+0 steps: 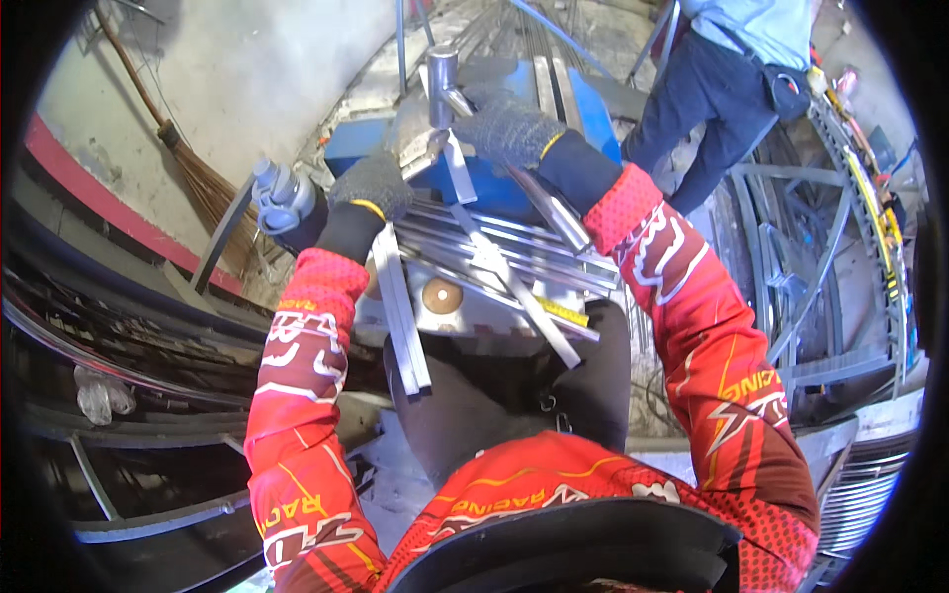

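Observation:
Both my hands wear dark grey gloves with yellow cuff edges. My left hand (pixel 371 186) is curled beside a short pale metal piece (pixel 420 152); the fingertips are hard to see. A flat metal bar (pixel 400 308) runs from under my left wrist toward my lap. Beyond, my right hand (pixel 506 130) is closed next to an upright metal cylinder (pixel 442 87), and what it grips is hidden. Between the hands a short metal strip (pixel 459 170) slants down. Under my right wrist lies a metal tube (pixel 550 210). Crossed metal bars (pixel 514 285) rest before me.
A brown disc (pixel 442 295) and a yellow strip (pixel 561 312) lie near my knees. Left are a grey plastic object (pixel 281 196) and a straw broom (pixel 203 178). Blue metal (pixel 597 99) stands behind the hands. Another person (pixel 727 84) stands at far right, near a metal rack (pixel 806 277).

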Demonstrator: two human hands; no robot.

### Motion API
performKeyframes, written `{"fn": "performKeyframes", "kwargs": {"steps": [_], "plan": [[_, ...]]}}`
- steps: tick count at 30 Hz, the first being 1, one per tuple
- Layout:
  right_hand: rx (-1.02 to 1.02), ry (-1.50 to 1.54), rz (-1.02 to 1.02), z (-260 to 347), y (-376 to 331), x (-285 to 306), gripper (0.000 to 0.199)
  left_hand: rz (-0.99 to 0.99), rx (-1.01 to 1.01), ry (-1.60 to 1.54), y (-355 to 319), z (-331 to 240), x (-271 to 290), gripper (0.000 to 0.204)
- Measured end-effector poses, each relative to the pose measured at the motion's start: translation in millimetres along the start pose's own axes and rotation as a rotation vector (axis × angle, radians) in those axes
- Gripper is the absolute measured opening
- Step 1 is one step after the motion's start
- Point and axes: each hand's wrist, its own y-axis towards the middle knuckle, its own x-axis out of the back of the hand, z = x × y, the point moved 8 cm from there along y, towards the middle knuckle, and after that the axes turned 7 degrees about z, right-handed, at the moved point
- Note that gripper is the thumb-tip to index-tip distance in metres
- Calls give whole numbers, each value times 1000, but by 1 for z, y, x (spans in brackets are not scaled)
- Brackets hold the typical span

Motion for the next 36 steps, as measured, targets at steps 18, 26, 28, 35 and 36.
{"fn": "performKeyframes", "kwargs": {"steps": [18,26,28,35,36], "plan": [[-68,19,165,-46,49,3,40,-46,-149,-1337,-6,-3,-88,25],[-23,-16,123,-37,47,9,41,-164,-54,-1798,-22,-63,-92,19],[25,-34,64,-30,42,13,42,-130,-53,-1828,-25,-62,-96,17],[47,-3,79,-10,30,15,41,-154,27,-1908,-80,-63,-126,18],[11,14,128,-9,30,16,39,-159,-1,-1902,-83,-67,-122,19]]}}
